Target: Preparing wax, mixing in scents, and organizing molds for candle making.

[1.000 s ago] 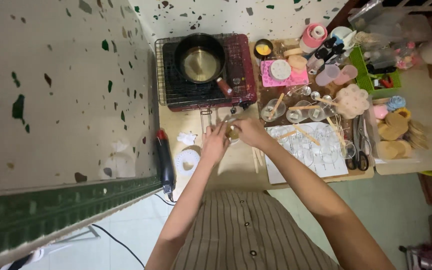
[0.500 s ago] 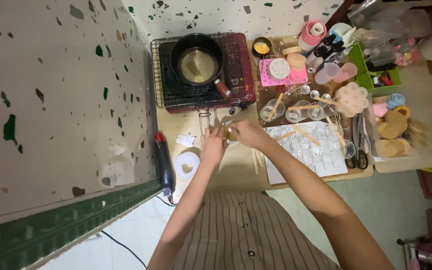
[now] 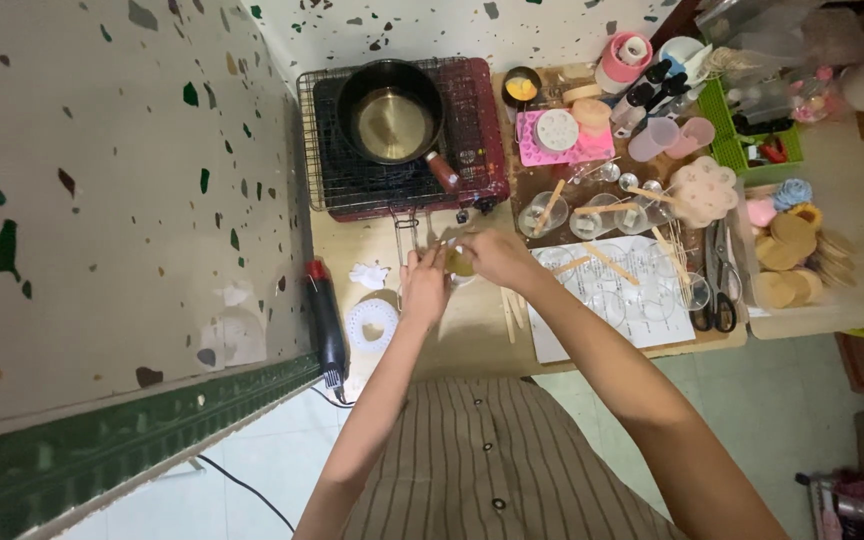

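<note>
Black saucepan (image 3: 390,112) on a red portable stove (image 3: 472,140) at the bench's (image 3: 472,335) far end. Black-and-red heat gun (image 3: 325,322) along the left edge, white ring mould (image 3: 371,323) just beside. Scissors (image 3: 720,290) right of a printed sheet (image 3: 617,310). Pink flower-shaped mould (image 3: 700,190), green basket (image 3: 752,150) behind.
</note>
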